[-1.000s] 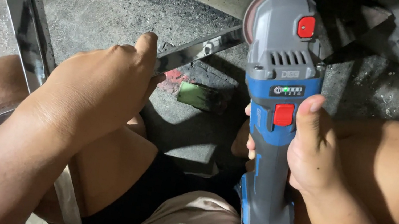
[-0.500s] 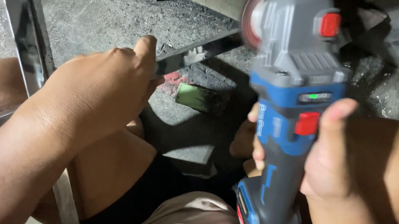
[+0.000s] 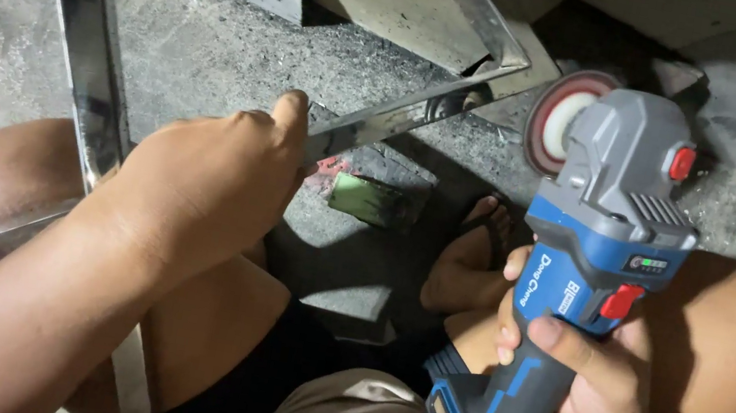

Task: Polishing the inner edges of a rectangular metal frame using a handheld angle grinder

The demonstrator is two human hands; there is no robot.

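Left hand closed around a shiny steel bar of a metal frame, fingers wrapped over its near end; right hand gripping the blue body of a cordless angle grinder, held upright above the lap; grinder's red disc sits just beside the frame's corner, contact cannot be told; small green object on the concrete floor under the bar; bare foot near it

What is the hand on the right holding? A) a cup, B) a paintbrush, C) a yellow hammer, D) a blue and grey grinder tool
D: the right hand is wrapped around the body of the blue and grey angle grinder, with its round disc pointing up by the shiny metal frame.
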